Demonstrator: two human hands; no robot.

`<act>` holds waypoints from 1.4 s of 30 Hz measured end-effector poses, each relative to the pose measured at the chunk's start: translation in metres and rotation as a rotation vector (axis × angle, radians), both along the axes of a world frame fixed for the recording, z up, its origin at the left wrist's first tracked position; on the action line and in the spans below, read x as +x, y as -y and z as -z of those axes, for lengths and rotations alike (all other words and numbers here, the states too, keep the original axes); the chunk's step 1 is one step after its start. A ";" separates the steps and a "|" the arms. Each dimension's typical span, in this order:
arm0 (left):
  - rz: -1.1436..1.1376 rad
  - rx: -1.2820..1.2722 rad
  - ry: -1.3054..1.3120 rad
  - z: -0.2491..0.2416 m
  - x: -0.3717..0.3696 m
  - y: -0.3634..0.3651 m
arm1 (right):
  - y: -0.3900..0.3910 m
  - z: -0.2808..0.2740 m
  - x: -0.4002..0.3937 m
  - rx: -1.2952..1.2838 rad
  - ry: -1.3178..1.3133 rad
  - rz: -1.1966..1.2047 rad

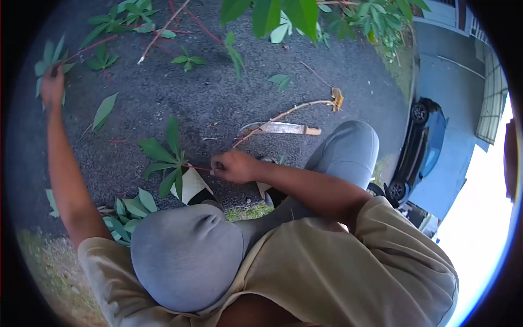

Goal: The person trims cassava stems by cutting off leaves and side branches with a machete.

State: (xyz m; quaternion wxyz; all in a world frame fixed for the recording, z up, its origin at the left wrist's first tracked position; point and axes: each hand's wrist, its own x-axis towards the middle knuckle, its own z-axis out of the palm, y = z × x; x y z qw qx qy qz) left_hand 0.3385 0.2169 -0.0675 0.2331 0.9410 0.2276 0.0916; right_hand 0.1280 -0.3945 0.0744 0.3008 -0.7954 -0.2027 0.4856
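My left hand (53, 90) reaches far to the upper left, its fingers closed at the middle of a green leaf cluster (48, 59) whose red stem points right. Near my feet, my right hand (235, 166) pinches the red stem of a large green leaf (173, 159) that spreads to its left. Just beyond that hand, a thin brown branch (289, 112) crosses over a machete (280, 128) with a wooden handle, lying on the asphalt. The branch's far end is torn and yellowish.
Cut leafy stems (158, 38) lie on the asphalt (190, 103) at the top, with foliage overhanging (297, 16). A pile of leaves (131, 212) is beside my left knee (185, 256). A parked car (422, 150) and a building (452, 71) stand at the right.
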 end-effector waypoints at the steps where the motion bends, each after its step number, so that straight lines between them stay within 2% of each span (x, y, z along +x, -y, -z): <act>1: 0.129 -0.109 0.167 -0.022 -0.028 0.020 | -0.006 0.001 0.005 0.014 -0.057 0.035; 2: 0.259 -0.213 0.336 -0.048 -0.057 0.038 | -0.014 0.004 0.005 0.054 -0.059 -0.008; 4: 0.388 -0.164 0.202 -0.141 -0.123 0.095 | -0.024 0.004 -0.001 0.073 -0.080 0.157; 5: 0.393 -0.130 0.224 -0.169 -0.155 0.112 | -0.032 0.005 -0.004 0.091 -0.074 0.114; 7: 0.337 -0.064 0.231 -0.219 -0.222 0.145 | -0.061 0.010 -0.012 0.192 -0.040 0.244; 10: 0.191 0.101 0.156 -0.275 -0.330 0.189 | -0.123 0.024 -0.041 0.416 0.080 0.170; 13: -0.001 0.140 0.000 -0.275 -0.452 0.223 | -0.180 0.045 -0.107 0.668 0.055 0.027; 14: -0.051 0.155 -0.078 -0.273 -0.486 0.236 | -0.189 0.037 -0.125 0.589 -0.117 -0.113; 15: -0.098 0.078 -0.173 -0.274 -0.507 0.251 | -0.192 0.020 -0.131 0.587 -0.083 -0.323; 16: -0.143 -0.001 -0.275 -0.274 -0.528 0.266 | -0.192 0.024 -0.135 0.601 -0.088 -0.331; 18: -0.211 -0.034 -0.633 -0.241 -0.580 0.290 | -0.192 0.042 -0.144 0.280 -0.184 -0.581; 19: -0.175 -0.062 -0.736 -0.229 -0.593 0.300 | -0.180 0.051 -0.132 0.298 -0.296 -0.562; 21: -0.044 -0.188 -0.942 -0.232 -0.565 0.316 | -0.126 0.057 -0.080 0.353 -0.418 -0.462; 22: 0.044 -0.286 -1.044 -0.228 -0.539 0.315 | -0.097 0.062 -0.043 0.291 -0.129 -0.698; 23: 0.084 -0.261 -0.907 -0.233 -0.500 0.319 | -0.066 0.074 -0.005 0.180 -0.168 -0.724; 24: 0.132 -0.234 -0.767 -0.237 -0.456 0.321 | -0.037 0.029 0.037 0.039 -0.389 -0.496; 25: 0.165 -0.143 -0.652 -0.225 -0.418 0.319 | -0.002 0.041 0.079 -0.059 -0.234 -0.680; 26: 0.197 -0.167 -0.517 -0.223 -0.370 0.315 | 0.049 0.075 0.117 -0.082 0.065 -0.998; 27: 0.282 -0.138 -0.315 -0.230 -0.316 0.319 | 0.070 0.022 0.146 -0.396 0.184 -0.971; 28: 0.398 -0.127 -0.047 -0.214 -0.262 0.318 | 0.108 0.041 0.176 -0.660 0.088 -0.929; 29: 0.468 -0.239 0.061 -0.211 -0.200 0.322 | 0.131 0.034 0.191 -0.699 -0.160 -0.632; 30: 0.537 -0.385 -0.019 -0.222 -0.136 0.324 | 0.144 0.029 0.203 -0.711 -0.398 -0.338; 31: 0.569 -0.330 0.038 -0.212 -0.080 0.329 | 0.155 0.032 0.208 -0.767 -0.324 -0.471; 32: 0.613 -0.210 0.124 -0.169 -0.018 0.331 | 0.170 0.034 0.203 -0.821 -0.255 -0.588; 34: 0.533 0.062 0.113 -0.149 0.071 0.351 | 0.192 0.028 0.181 -1.039 0.009 -0.801; 35: 0.562 0.066 0.131 -0.143 0.104 0.359 | 0.210 0.031 0.168 -1.043 0.009 -0.765; 37: 0.345 0.132 -0.314 -0.125 0.148 0.370 | 0.245 0.042 0.139 -0.959 0.379 -0.650; 38: 0.317 0.066 -0.340 -0.110 0.161 0.373 | 0.253 0.043 0.132 -0.967 0.364 -0.609; 40: 0.320 0.004 -0.370 -0.070 0.178 0.379 | 0.264 0.043 0.116 -0.886 0.481 -0.383; 42: 0.201 -0.036 -0.312 -0.031 0.173 0.376 | 0.274 0.047 0.105 -0.830 0.500 -0.333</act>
